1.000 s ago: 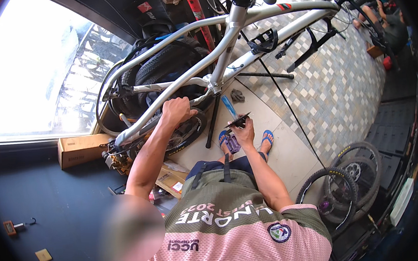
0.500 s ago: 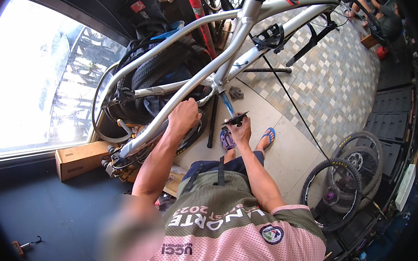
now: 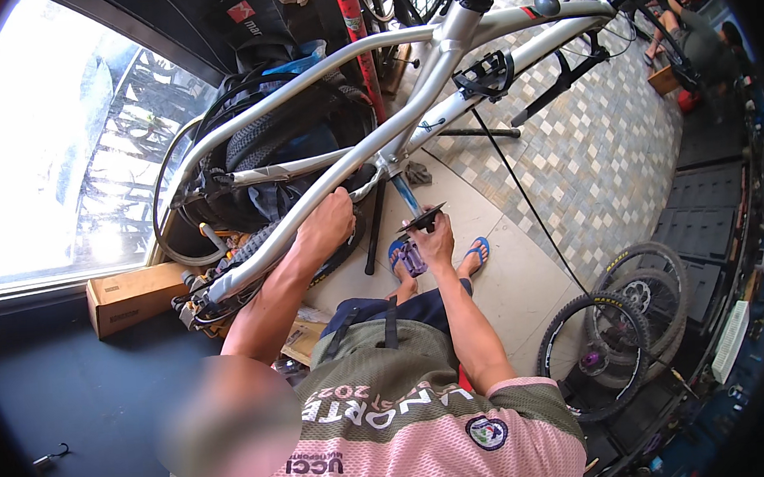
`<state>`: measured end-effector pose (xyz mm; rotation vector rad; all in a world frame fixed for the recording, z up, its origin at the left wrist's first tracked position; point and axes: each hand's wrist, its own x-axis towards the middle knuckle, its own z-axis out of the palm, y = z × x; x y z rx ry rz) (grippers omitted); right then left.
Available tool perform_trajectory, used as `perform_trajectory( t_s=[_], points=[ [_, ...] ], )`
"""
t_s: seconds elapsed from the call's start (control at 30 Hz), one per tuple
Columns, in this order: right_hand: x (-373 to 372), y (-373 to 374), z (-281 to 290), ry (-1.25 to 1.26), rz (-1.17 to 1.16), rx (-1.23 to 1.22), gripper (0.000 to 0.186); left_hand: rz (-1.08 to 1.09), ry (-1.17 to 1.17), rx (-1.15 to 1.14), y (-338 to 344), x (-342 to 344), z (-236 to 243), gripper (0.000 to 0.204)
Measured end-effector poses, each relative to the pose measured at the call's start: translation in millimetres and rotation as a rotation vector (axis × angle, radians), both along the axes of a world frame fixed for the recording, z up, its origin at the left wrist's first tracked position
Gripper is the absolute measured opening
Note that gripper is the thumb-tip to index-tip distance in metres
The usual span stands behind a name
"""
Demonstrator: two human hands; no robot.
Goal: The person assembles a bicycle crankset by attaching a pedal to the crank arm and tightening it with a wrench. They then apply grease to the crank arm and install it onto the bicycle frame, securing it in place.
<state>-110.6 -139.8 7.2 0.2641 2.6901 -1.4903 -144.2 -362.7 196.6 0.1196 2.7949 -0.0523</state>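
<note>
Gripping bicycle parts with both bare hands, you work beside a silver bicycle frame (image 3: 450,52) in this head view. Your left hand (image 3: 332,217) is closed around a lower tube of the frame near its rear end, fingertips hidden from sight. Your right hand (image 3: 436,242) holds a dark chainring (image 3: 420,222) in a narrow grip, directly below the frame's lower joint (image 3: 389,163). A silver-blue shaft (image 3: 409,196) rises from the ring to that joint; whether its tip sits inside cannot be told. Just beside your right hand, on its left, hangs a purple pedal (image 3: 413,258), above your feet in blue flip-flops (image 3: 475,254). A gray rag (image 3: 418,174) lies on the floor near the shaft, and a red tube (image 3: 357,41) stands behind the frame next to a black bag (image 3: 254,30). To your left, a cardboard box (image 3: 134,298) sits below a bright window (image 3: 42,129). At your right, wheels (image 3: 633,302) lie overlapping, well apart from your hands. Farther off, at the upper right beyond the patterned tiles (image 3: 600,126), another person (image 3: 707,43) is seated low.
</note>
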Motion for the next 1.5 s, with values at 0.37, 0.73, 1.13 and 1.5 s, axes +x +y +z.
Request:
perform_trajectory(
  t_s=[0.37,0.73,1.13,1.5],
  points=[
    [-8.2,0.4,10.2,-0.042,0.026,0.001,0.072,0.009,0.078,-0.004,1.3,2.6,-8.2,0.014],
    [-28.9,-12.4,14.1,0.029,0.042,0.006,0.067,-0.074,0.198,0.008,4.6,8.8,-0.9,0.015],
    [-68.7,-47.2,10.3,0.038,0.058,0.015,0.063,0.023,0.178,0.098,-24.7,12.2,-72.5,0.012],
    [-74.3,-51.7,-0.8,0.083,0.060,0.096,0.059,0.001,0.064,-0.027,-4.8,5.7,-24.4,0.011]
  ],
)
